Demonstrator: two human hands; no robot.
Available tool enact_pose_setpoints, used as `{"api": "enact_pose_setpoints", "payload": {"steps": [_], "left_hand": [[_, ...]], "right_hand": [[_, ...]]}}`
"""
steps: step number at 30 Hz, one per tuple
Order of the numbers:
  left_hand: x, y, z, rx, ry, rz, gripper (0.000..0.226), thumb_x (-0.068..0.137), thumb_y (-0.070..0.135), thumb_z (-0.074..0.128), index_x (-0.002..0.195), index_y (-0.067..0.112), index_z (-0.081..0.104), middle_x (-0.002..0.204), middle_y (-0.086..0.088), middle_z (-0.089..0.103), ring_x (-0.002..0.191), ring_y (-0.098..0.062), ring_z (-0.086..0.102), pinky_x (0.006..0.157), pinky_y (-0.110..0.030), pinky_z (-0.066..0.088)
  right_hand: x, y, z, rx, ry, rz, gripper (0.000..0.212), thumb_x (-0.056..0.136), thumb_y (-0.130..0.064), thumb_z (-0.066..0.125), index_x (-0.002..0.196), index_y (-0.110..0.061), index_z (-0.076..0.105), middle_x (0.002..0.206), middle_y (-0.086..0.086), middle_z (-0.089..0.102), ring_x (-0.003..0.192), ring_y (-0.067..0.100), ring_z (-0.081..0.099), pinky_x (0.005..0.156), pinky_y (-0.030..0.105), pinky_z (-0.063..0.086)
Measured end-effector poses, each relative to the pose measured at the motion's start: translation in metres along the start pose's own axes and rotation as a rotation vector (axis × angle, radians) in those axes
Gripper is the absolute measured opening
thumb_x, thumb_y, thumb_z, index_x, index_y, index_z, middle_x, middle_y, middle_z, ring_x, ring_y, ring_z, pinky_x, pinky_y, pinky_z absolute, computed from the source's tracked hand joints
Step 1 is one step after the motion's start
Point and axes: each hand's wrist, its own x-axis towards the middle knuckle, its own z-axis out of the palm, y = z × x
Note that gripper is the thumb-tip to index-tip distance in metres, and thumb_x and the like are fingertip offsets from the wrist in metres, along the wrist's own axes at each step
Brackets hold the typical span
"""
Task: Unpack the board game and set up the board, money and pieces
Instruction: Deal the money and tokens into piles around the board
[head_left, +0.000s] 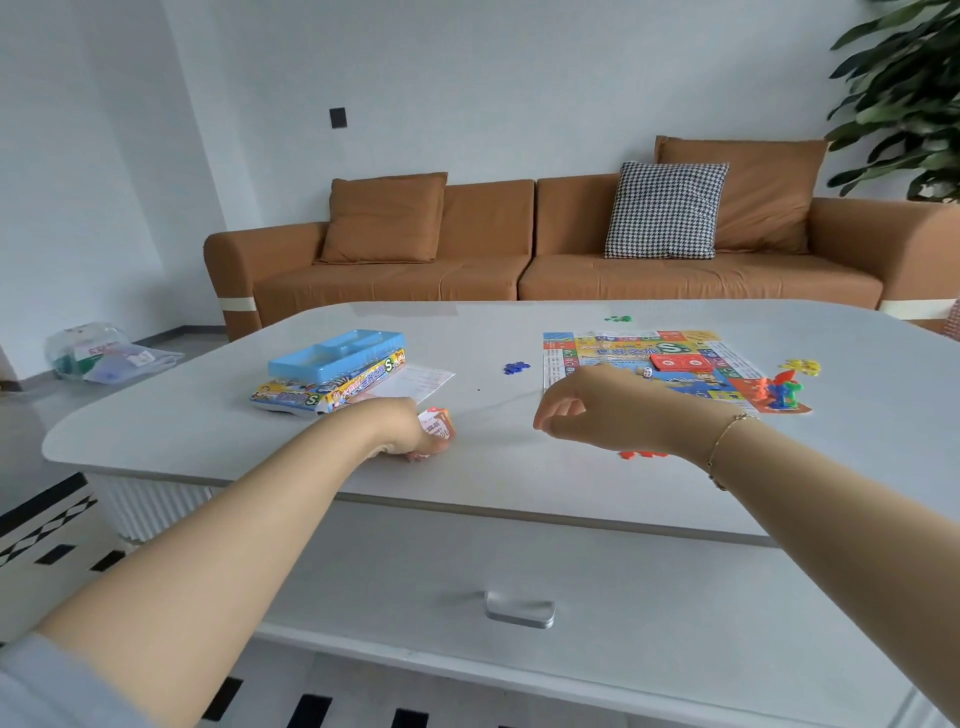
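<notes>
A white table (519, 467) fills the view, an orange sofa (519, 260) behind it. The game board (649, 364) lies flat right of centre, clear of the table's edges, with red cards (683, 362), a die (645, 372) and standing pawns (779, 392) on it. Left of the board sit the game box (322, 392) with a blue tray (337, 353) on top. The left hand (410, 426), left of the board, grips a wad of play money (436, 423) against the tabletop. The right hand (592, 410) hovers at the board's near-left corner, fingers loosely curled, holding nothing. Open tabletop lies between the hands. Red tokens (641, 454) lie near the front edge.
</notes>
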Motion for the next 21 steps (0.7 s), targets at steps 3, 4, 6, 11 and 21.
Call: {"api": "enact_pose_setpoints", "payload": {"steps": [3,4,6,11,21], "left_hand": [[-0.004,-0.003,0.007,-0.118,0.039,0.035,0.035,0.089,0.045,0.055,0.109,0.016,0.052,0.091,-0.003,0.058,0.072,-0.019,0.047,0.053,-0.025,0.029],[-0.006,-0.004,0.007,-0.118,0.056,0.039,0.039,0.091,0.044,0.052,0.117,0.015,0.046,0.092,-0.003,0.056,0.071,-0.017,0.047,0.051,-0.025,0.030],[-0.007,-0.005,0.010,-0.112,0.098,0.049,0.044,0.095,0.040,0.048,0.128,0.012,0.037,0.101,-0.005,0.055,0.078,-0.018,0.046,0.052,-0.025,0.030],[0.003,-0.013,0.019,-0.236,0.115,0.080,0.026,0.092,0.031,0.051,0.094,0.005,0.056,0.083,-0.011,0.056,0.068,-0.022,0.045,0.053,-0.026,0.028],[-0.015,0.049,0.017,-1.017,-0.076,0.438,0.011,0.098,0.008,0.046,0.090,0.011,0.053,0.074,-0.001,0.056,0.053,-0.006,0.057,0.057,-0.020,0.041]], "right_hand": [[-0.001,0.000,0.000,0.008,0.011,0.003,0.021,0.092,-0.026,0.050,0.102,-0.027,0.069,0.081,-0.026,0.055,0.050,0.004,0.055,0.046,0.032,0.055],[0.000,0.001,0.000,0.016,0.016,0.005,0.021,0.092,-0.026,0.050,0.101,-0.027,0.069,0.081,-0.026,0.055,0.046,0.002,0.054,0.045,0.031,0.054],[-0.001,0.002,0.003,0.022,0.037,0.003,0.020,0.092,-0.024,0.051,0.100,-0.028,0.069,0.081,-0.025,0.055,0.045,-0.003,0.055,0.043,0.028,0.052],[0.003,0.006,0.014,0.035,0.072,-0.040,0.019,0.090,-0.023,0.053,0.097,-0.029,0.070,0.089,-0.016,0.065,0.089,0.010,0.064,0.074,0.021,0.051],[0.003,0.025,0.017,0.481,0.441,0.053,0.015,0.088,-0.018,0.058,0.085,-0.020,0.072,0.079,-0.003,0.070,0.075,0.027,0.066,0.063,0.044,0.059]]}}
